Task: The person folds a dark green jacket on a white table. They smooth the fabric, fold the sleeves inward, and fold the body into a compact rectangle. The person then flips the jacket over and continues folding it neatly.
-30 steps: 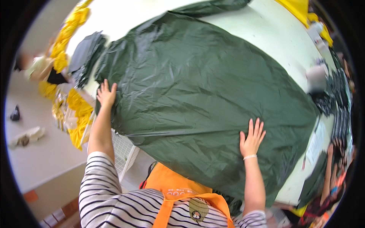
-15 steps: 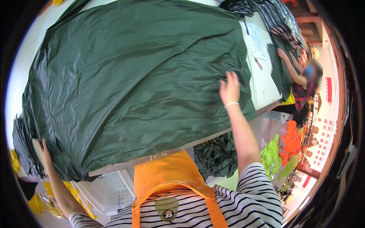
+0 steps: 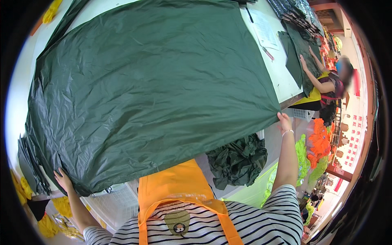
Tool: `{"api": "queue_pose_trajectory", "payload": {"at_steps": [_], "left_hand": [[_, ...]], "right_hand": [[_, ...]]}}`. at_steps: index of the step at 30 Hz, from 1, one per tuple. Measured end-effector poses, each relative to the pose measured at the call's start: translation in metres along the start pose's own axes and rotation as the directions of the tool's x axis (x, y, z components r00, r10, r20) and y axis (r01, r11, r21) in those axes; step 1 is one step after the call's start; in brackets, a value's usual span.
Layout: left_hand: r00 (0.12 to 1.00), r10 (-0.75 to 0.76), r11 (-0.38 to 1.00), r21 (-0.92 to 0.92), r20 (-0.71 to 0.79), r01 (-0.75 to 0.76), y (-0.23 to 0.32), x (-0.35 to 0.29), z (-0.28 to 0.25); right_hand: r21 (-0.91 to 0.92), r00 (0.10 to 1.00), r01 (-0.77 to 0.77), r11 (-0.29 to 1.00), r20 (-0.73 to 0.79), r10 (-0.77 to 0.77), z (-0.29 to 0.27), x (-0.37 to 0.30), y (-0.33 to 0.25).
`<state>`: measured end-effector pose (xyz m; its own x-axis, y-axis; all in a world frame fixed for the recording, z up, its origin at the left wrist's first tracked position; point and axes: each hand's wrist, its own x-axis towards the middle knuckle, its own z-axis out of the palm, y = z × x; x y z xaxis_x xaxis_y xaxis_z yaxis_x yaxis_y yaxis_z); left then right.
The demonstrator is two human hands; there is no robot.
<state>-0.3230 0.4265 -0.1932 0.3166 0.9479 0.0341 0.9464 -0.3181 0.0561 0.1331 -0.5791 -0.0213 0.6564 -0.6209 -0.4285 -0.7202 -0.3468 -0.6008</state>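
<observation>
A large sheet of shiny dark green fabric [image 3: 155, 90] is spread over a white table, wrinkled mostly toward its left side. My right hand [image 3: 284, 122] is closed on the near right corner and draws it out taut past the table edge. At the near left, my left hand [image 3: 64, 180] rests against the sheet's edge with its fingers stretched out. The sheet's front edge hangs between my hands, over the top of my orange apron [image 3: 175, 183].
Crumpled dark green fabric [image 3: 237, 161] lies below the table front, beside a white plastic basket [image 3: 116, 202] at left. Folded dark pieces [image 3: 32, 167] hang at the left end. Paper [image 3: 265, 30] and a red pen [image 3: 268, 53] lie at right, near a co-worker [image 3: 332, 83] handling dark fabric.
My right hand has moved right and nearer, from lying on the fabric to gripping its corner, which is now pulled taut. My left hand has shifted slightly right and nearer along the edge.
</observation>
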Motion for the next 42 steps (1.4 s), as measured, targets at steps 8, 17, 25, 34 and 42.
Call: {"api": "queue_pose_trajectory", "payload": {"at_steps": [8,17,25,34,42], "left_hand": [[0.983,0.052,0.912,-0.394,-0.174,-0.118,-0.025,-0.049,-0.029],[0.762,-0.384,0.256,-0.733,0.521,0.630,-0.056,-0.140,-0.002],[0.896,-0.373,0.666,-0.602,0.243,0.441,-0.073,-0.132,0.012],[0.873,-0.340,0.629,-0.606,0.351,0.488,-0.135,-0.145,-0.098],[0.752,-0.119,-0.005,-0.758,0.648,0.653,-0.048,-0.137,-0.250]], "right_hand": [[0.232,0.968,-0.138,0.963,-0.174,0.180,0.026,0.032,0.134],[0.377,0.692,-0.651,0.659,0.650,0.313,0.083,-0.082,0.144],[0.443,0.776,-0.500,0.744,0.611,0.158,0.114,-0.091,0.136],[0.237,0.990,0.035,0.971,0.128,-0.067,0.041,-0.084,0.123],[-0.166,0.857,0.507,0.846,-0.011,-0.516,0.028,-0.113,-0.062]]}}
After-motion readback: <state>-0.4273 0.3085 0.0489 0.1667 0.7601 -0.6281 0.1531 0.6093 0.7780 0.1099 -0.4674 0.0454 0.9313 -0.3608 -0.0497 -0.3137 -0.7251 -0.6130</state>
